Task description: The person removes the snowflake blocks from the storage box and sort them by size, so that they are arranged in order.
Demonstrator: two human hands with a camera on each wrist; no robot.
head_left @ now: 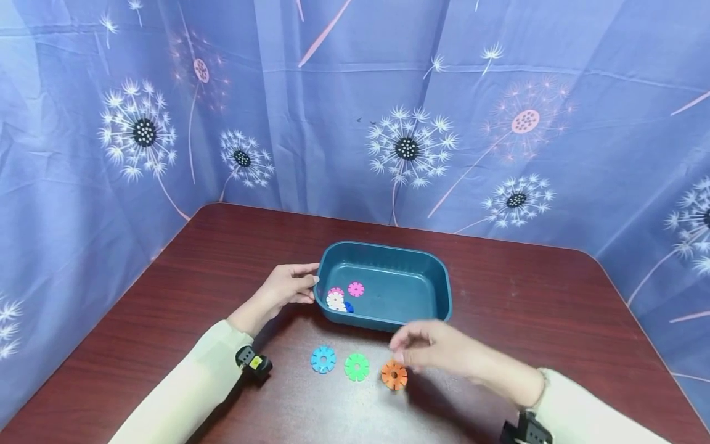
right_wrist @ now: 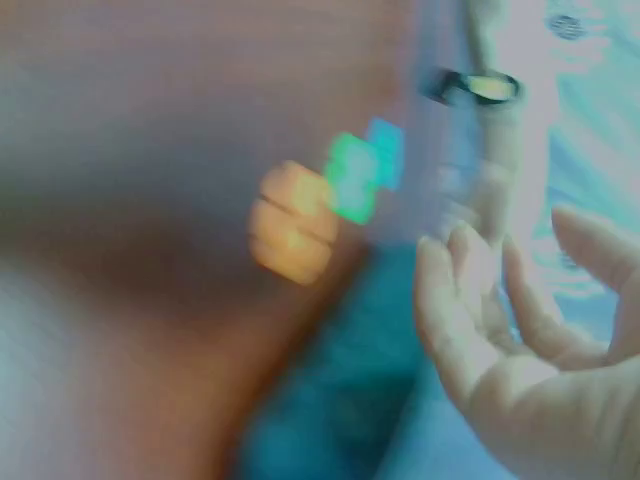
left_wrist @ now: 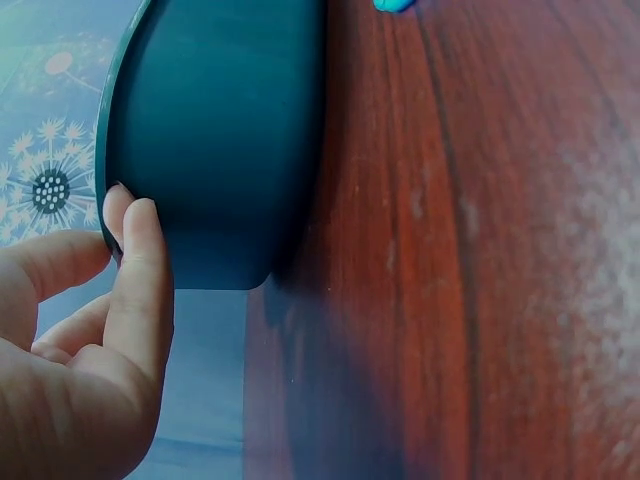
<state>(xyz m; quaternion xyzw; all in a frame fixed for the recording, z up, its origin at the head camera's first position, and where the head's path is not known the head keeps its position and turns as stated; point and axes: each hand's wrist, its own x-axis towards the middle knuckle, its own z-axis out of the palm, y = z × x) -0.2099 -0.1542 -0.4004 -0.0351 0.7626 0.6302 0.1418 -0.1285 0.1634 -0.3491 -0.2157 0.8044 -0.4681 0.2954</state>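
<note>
My left hand (head_left: 287, 285) pinches the left end of a dark teal plastic basin (head_left: 440, 277), thumb and fingertips at its rim, as the left wrist view (left_wrist: 95, 330) also shows. Inside the basin's left part lie pink, white and blue notched discs (head_left: 356, 289). In front of it, a blue disc (head_left: 323, 359), a green disc (head_left: 357, 367) and an orange disc (head_left: 394, 375) lie in a row on the table. My right hand (head_left: 438, 348) hovers by the orange disc. In the blurred right wrist view its fingers (right_wrist: 440, 310) are loosely bent and apart, holding nothing.
The dark red wooden table (head_left: 516, 302) has rounded far corners. A blue curtain (head_left: 333, 123) with dandelion prints hangs behind it and along both sides. A small black device is strapped to each wrist.
</note>
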